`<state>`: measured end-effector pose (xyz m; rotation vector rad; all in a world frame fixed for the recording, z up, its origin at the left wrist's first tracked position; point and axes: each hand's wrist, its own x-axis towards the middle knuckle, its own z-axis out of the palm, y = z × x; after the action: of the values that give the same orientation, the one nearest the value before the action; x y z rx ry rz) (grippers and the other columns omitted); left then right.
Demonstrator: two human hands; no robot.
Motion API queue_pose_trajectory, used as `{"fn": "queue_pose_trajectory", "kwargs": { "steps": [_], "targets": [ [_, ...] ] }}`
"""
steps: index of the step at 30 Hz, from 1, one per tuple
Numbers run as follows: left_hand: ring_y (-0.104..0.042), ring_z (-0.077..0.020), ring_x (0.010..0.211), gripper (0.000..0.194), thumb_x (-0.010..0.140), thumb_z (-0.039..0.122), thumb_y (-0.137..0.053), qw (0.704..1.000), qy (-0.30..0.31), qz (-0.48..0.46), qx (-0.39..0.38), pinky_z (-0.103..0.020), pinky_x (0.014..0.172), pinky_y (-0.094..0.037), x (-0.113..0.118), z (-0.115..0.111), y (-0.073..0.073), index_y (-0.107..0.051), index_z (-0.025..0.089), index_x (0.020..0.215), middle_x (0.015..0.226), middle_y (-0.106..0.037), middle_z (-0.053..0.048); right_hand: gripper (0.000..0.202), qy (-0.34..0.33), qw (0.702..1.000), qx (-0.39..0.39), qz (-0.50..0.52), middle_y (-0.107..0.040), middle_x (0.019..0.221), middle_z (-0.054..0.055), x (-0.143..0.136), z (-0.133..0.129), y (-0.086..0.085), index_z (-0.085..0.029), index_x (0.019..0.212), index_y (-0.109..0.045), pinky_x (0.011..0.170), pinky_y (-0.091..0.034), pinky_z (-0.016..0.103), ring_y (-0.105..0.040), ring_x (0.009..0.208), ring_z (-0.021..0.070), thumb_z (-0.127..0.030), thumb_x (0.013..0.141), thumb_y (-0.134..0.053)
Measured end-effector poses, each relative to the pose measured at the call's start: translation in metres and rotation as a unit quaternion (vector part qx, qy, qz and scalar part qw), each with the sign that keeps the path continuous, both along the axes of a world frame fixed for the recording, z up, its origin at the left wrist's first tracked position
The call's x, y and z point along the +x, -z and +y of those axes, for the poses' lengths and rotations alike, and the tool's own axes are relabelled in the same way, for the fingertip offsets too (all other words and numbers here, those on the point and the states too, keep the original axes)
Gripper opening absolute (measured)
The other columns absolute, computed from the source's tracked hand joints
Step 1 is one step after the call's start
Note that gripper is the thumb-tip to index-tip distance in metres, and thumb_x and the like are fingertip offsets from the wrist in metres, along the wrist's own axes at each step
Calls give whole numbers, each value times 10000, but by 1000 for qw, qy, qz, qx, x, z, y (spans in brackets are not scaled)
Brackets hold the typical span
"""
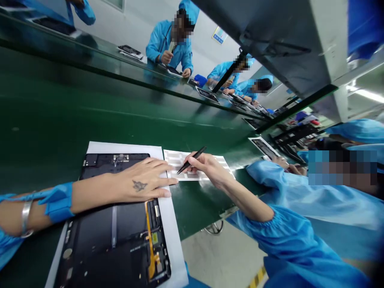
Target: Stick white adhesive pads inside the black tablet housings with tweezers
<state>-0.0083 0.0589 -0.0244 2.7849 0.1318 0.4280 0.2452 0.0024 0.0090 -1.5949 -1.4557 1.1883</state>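
Note:
An opened black device (120, 240), its inner parts and an orange flex cable showing, lies on a white sheet (177, 248) on the green table. Across its upper part rests my left hand (147, 180), palm down, fingers stretched toward the right and reaching past the device's edge. Black tweezers (196, 156) are pinched in my right hand (204, 166), their tip pointing down and left over a white sheet with rows of pale grey strips (222, 162). Whether anything sits at the tweezer tip is too small to tell.
A person in blue (300, 188) works close on the right, beside another device (264, 147). Further people in blue sit across the table behind a raised ledge (105, 72) bearing devices. A metal shelf (285, 40) hangs overhead at the upper right.

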Motion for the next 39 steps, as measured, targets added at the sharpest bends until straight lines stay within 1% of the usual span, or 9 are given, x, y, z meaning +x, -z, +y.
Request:
{"fn": "queue_pose_trajectory", "kwargs": {
  "steps": [6,14,19,24,27,30,33,36,39],
  "targets": [
    [-417,-289,1333,392,1023,475,-401,1000,-13,-12,-8,-463,1110,-294,3,-2,6,-588,297,1318,1449,-470,-82,498,-6,1000,-17,-12,-741,728,68,-1,2,-6,-151,804,-672,605,-439,270,-599,619,144,-647,764,-701],
    [-367,-294,1386,401,1027,465,-394,1000,-18,21,-9,-456,1125,-274,2,-2,0,-564,300,1351,1512,-412,-81,483,-15,1000,-16,-13,-724,714,54,-6,1,-12,-157,804,-671,589,-420,266,-559,602,134,-637,765,-702],
    [-369,-307,1385,396,1023,459,-406,1000,-19,21,-13,-465,1119,-279,2,-2,-1,-573,294,1342,1527,-398,-86,465,27,1000,-3,-13,-663,643,23,-8,-1,-6,-152,743,-689,558,-390,258,-512,573,122,-613,723,-749],
    [-368,-317,1388,400,1032,439,-383,999,-26,27,2,-486,1115,-287,1,-2,5,-562,285,1355,1510,-410,-111,442,104,992,12,73,-648,657,28,-11,-8,-7,-164,684,-662,622,-433,275,-529,625,136,-589,692,-785],
    [-342,-301,1411,414,1036,453,-368,999,-19,14,25,-486,1139,-260,0,-1,16,-512,312,1397,1531,-381,-97,402,140,978,69,136,-614,673,19,-18,-5,-18,-175,709,-685,644,-452,279,-537,659,143,-555,679,-811],
    [-237,-291,1463,468,1035,487,-348,997,-23,-9,70,-478,1174,-215,-5,2,18,-388,337,1476,1584,-289,-64,360,132,966,128,182,-594,670,9,-31,5,-30,-181,743,-707,631,-443,269,-513,639,130,-520,690,-820],
    [-280,-298,1430,448,1046,426,-333,987,-107,-21,121,-476,1142,-281,-20,10,2,-429,239,1442,1520,-382,-109,374,113,963,149,193,-604,664,10,-50,18,-33,-182,739,-713,632,-433,269,-521,639,131,-528,662,-832],
    [-535,-274,1146,322,1033,264,-341,965,-226,19,133,-440,964,-440,-47,21,-20,-595,152,1195,1200,-611,-123,418,80,975,124,167,-614,651,13,-69,32,-27,-173,741,-714,644,-432,272,-533,639,133,-566,646,-820],
    [-590,-217,889,279,998,171,-354,956,-262,75,112,-351,773,-487,-77,29,-27,-629,154,1045,976,-627,-79,457,40,984,102,142,-593,619,3,-89,46,-16,-164,737,-692,660,-440,281,-531,630,133,-606,664,-779]
  ]
}}
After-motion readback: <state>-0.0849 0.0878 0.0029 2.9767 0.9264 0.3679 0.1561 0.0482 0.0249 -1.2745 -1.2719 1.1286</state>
